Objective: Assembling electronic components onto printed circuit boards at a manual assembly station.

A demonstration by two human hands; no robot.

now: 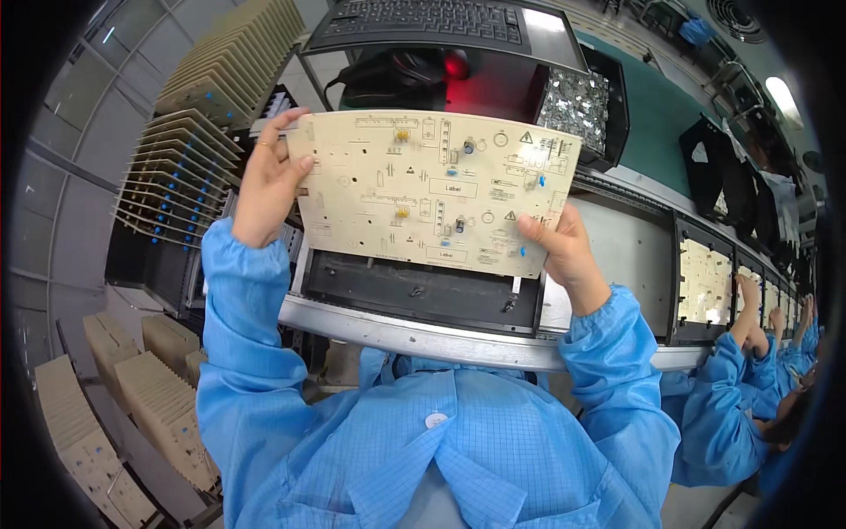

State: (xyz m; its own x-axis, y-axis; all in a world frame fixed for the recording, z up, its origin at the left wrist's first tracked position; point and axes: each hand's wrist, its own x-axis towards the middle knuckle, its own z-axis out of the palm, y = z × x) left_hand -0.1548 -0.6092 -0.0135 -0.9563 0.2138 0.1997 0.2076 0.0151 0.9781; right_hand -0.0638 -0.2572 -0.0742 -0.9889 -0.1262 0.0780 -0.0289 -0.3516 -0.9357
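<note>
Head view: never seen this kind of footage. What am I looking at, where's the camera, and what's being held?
The camera sits on a person's head and looks down through a fisheye lens, so straight edges bend near the rim. There is no machine: a person in a blue coat works with bare hands. The left hand grips the left edge of a pale circuit board; the right hand grips its lower right corner. The board is held up above a dark tray on a conveyor line. Racks of similar boards stand to the left, with more stacks lower down. A keyboard sits above. At right, a co-worker's hand reaches toward another board.
</note>
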